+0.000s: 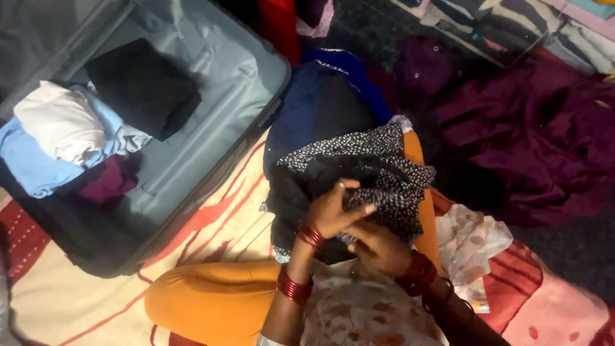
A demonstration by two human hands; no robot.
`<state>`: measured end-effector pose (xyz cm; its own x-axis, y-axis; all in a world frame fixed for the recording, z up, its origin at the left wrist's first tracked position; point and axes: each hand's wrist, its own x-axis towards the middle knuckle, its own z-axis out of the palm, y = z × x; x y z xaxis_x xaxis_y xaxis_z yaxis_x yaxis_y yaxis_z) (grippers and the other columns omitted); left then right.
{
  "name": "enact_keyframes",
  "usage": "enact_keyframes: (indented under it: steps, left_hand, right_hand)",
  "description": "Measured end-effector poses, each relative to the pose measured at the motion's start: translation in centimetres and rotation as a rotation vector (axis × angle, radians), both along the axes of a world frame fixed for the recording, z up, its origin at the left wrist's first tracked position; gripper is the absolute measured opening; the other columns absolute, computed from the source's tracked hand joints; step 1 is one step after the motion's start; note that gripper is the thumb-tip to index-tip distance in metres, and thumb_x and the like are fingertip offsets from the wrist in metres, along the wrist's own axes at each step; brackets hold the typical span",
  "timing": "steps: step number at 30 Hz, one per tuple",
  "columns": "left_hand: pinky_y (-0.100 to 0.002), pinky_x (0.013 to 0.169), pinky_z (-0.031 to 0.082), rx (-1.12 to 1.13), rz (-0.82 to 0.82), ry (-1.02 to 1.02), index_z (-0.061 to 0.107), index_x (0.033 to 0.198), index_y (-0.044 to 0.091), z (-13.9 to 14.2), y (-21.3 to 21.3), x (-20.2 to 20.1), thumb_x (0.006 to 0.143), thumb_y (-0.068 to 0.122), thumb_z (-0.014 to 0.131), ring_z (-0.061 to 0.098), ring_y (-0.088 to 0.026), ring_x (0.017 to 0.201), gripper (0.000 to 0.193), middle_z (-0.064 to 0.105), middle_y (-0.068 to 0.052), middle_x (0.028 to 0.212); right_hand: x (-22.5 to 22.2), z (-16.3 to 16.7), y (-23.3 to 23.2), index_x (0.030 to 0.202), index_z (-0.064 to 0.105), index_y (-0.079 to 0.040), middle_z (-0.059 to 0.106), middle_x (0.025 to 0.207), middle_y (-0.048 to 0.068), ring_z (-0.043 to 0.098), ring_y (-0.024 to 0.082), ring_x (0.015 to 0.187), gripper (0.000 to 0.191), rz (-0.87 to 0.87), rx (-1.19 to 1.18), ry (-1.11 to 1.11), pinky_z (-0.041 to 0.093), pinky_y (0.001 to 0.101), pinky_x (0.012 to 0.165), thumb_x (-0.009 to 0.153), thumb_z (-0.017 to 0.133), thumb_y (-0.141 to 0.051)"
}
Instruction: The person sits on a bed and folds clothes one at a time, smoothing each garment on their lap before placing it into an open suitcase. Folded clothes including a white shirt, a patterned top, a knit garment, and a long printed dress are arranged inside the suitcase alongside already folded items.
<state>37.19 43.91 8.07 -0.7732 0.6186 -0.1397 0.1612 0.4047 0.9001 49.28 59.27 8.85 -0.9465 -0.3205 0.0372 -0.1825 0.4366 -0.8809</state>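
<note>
Left hand (333, 211) and right hand (378, 247) were both clamped on the black dotted garment (378, 166); open grey suitcase (211, 134) lay at ten o'clock.

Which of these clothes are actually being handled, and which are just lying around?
In hand:
black white-dotted fabric garment
left hand
right hand

Lying about:
open grey suitcase with folded clothes
dark blue garment
maroon cloth heap
pale floral cloth
</note>
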Motion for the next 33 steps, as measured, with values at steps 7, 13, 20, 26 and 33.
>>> enact_keyframes:
  steps: [7, 13, 20, 26, 33]
  left_hand:
    - [-0.04, 0.084, 0.057, 0.108, 0.069, 0.009, 0.062, 0.128, 0.015, -3.0, -2.2, 1.7, 0.094, 0.028, 0.067, 0.075, -0.033, 0.1, 0.037, 0.075, -0.013, 0.109]
    - [-0.04, 0.082, 0.057, 0.066, 0.372, -0.041, 0.062, 0.119, 0.014, -1.1, -2.5, 1.8, 0.097, 0.033, 0.069, 0.075, -0.032, 0.096, 0.03, 0.077, -0.011, 0.103]
    - [-0.049, 0.063, 0.051, -0.19, 0.515, 0.262, 0.056, 0.113, 0.014, 3.4, -3.5, 3.1, 0.076, 0.023, 0.081, 0.068, -0.038, 0.072, 0.045, 0.069, -0.015, 0.085]
    - [-0.046, 0.065, 0.051, -0.116, 0.704, 0.351, 0.058, 0.113, 0.013, 4.0, -6.0, 2.6, 0.079, 0.011, 0.074, 0.069, -0.038, 0.077, 0.037, 0.072, -0.016, 0.092]
    - [-0.035, 0.068, 0.05, -0.012, 0.672, 0.181, 0.068, 0.104, 0.008, 0.0, -8.3, 1.3, 0.092, 0.018, 0.07, 0.065, -0.025, 0.074, 0.016, 0.071, -0.012, 0.088]
  right_hand:
    - [-0.1, 0.4, 2.9, 0.128, 0.064, -0.007, 0.072, 0.117, 0.013, 0.071, 0.024, 0.108, 0.033, 0.033, -0.143, -0.282, 0.056, 0.0357, 0.094, 0.097, 0.063, -0.016]
    - [-1.6, -1.9, 8.9, 0.109, 0.071, -0.012, 0.074, 0.095, 0.007, 0.075, 0.021, 0.084, 0.022, -0.393, 0.219, -0.017, 0.058, 0.0339, 0.073, 0.089, 0.064, -0.007]
    - [-5.1, -4.0, 11.8, 0.107, 0.072, -0.012, 0.068, 0.107, 0.013, 0.068, 0.032, 0.096, 0.026, -0.578, 0.457, 0.111, 0.055, 0.0407, 0.08, 0.082, 0.071, -0.007]
    - [-7.3, -5.9, 13.0, 0.113, 0.069, -0.006, 0.068, 0.109, 0.019, 0.064, 0.042, 0.097, 0.044, -0.311, 0.527, 0.299, 0.051, 0.0497, 0.084, 0.071, 0.078, -0.018]
    - [-10.0, -6.5, 15.2, 0.109, 0.073, -0.01, 0.067, 0.096, 0.02, 0.065, 0.04, 0.09, 0.02, -0.541, 0.453, 0.251, 0.052, 0.0476, 0.079, 0.09, 0.073, -0.018]
